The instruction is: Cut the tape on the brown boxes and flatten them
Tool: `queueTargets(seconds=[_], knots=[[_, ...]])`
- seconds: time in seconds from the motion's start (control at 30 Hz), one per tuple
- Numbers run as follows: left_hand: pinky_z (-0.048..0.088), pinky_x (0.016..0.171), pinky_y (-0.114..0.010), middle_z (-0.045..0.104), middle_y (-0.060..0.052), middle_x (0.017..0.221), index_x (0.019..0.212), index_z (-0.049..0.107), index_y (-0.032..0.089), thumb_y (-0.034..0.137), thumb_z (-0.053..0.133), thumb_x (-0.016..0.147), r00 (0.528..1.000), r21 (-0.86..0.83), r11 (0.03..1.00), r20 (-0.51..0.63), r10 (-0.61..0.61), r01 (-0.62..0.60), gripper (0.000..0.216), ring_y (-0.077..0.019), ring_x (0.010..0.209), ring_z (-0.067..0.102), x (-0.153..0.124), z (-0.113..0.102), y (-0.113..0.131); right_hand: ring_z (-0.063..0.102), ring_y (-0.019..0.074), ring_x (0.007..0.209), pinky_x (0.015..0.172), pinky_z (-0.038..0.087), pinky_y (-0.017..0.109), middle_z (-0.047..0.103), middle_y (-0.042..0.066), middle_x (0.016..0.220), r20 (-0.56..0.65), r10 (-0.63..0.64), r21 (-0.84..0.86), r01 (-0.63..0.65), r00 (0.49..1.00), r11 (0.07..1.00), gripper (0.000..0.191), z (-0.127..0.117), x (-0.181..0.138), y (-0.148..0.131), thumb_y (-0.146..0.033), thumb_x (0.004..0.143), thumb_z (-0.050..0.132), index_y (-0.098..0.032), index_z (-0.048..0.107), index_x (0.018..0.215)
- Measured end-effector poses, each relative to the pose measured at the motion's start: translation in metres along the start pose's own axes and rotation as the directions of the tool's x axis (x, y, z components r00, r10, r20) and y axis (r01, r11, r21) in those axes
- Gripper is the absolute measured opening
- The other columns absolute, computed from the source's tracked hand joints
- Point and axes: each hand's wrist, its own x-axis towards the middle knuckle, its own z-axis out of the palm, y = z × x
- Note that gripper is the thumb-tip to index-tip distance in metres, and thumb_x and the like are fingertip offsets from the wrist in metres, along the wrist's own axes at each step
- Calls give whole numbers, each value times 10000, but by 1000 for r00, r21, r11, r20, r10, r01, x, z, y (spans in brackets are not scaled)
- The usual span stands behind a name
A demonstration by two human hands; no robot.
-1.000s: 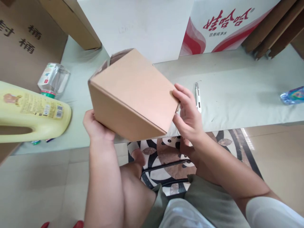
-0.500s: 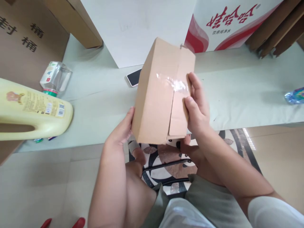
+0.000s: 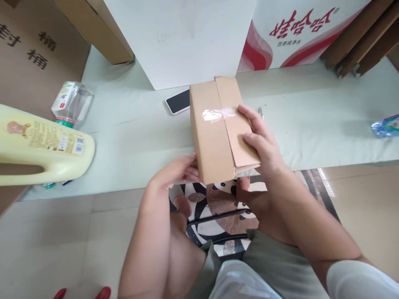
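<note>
A small brown cardboard box [image 3: 215, 133] lies with its flap side up at the near edge of a pale green mat [image 3: 134, 133]. A strip of clear tape crosses the seam near its far end. My left hand [image 3: 174, 172] grips the box's near left corner from below. My right hand [image 3: 262, 143] presses its fingers flat on the right flap, thumb at the near edge. The near end of that flap stands slightly lifted.
A phone [image 3: 178, 101] lies face up just left of the box. A yellow jug [image 3: 43, 145] and a clear bottle [image 3: 71, 104] lie at the left, a metal tool [image 3: 260, 111] behind my right hand, another bottle [image 3: 385, 126] far right. Cartons [image 3: 299, 33] stand behind.
The box was turned from its plain side to its taped flap side and lowered toward the mat. My left hand shifted from the box's left side to its near corner.
</note>
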Motion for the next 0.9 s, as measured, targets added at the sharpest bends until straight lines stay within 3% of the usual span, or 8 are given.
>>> queueTargets(seconds=[0.13,0.23,0.3,0.4,0.57,0.7,0.8,0.9], knots=[[522,684,-316,750,-109,888,882,708,149,536,620,866,937,225,959,-266,228,-169,397,-240,821,711,6,-9,-3,374,294,1549,1271,385,503,321,-54,1707,115,57,43,-62,992,997,682,3,-1,-9,-497,896,582,-362,410,1541],[555,966,-449,643,-158,1388,1334,576,215,690,641,828,706,203,849,-480,521,-488,697,-326,1235,649,17,-18,-11,299,283,1591,1327,274,497,275,-54,1728,159,66,73,-79,985,994,709,5,3,-8,-508,897,599,-351,403,1560],[489,1120,-478,408,-107,1637,1473,424,333,775,660,786,568,190,700,-460,683,-688,850,-337,1482,460,24,-21,-16,282,277,1601,1335,250,497,275,-45,1729,196,58,101,-79,979,992,719,7,5,-6,-524,898,611,-348,409,1565],[422,1204,-483,229,-17,1723,1490,357,441,804,666,772,465,144,548,-380,800,-824,862,-329,1600,263,28,-18,-19,340,272,1577,1290,352,507,301,-33,1720,290,32,144,-76,957,987,707,13,6,-7,-544,900,626,-355,433,1553],[493,1109,-427,478,-45,1545,1385,477,393,625,725,834,480,3,528,-409,776,-849,647,-301,1426,505,20,-5,-11,491,257,1476,1148,519,490,398,29,1673,260,-26,85,3,965,996,616,20,-7,-10,-557,963,536,-344,446,1534],[524,996,-352,560,-25,1424,1295,529,382,574,747,820,494,-24,549,-470,732,-835,557,-266,1325,561,14,-4,-6,622,257,1273,1052,549,493,652,102,1367,-13,-71,-214,66,997,975,415,4,-15,5,-477,954,524,-270,625,1299],[529,928,-322,590,-16,1339,1261,541,392,574,767,796,485,-42,531,-473,735,-846,549,-234,1232,592,15,-5,-5,646,284,1089,968,547,522,655,133,1228,-290,-49,-563,-128,956,816,359,-22,-12,22,-362,835,602,-223,690,1154],[518,901,-306,590,-7,1308,1241,558,397,549,778,796,457,-56,490,-466,758,-870,519,-210,1193,598,18,-5,-6,619,337,1103,946,527,558,609,175,1275,-390,89,-704,-359,917,613,562,-44,-6,34,-369,795,618,-227,634,1338]])
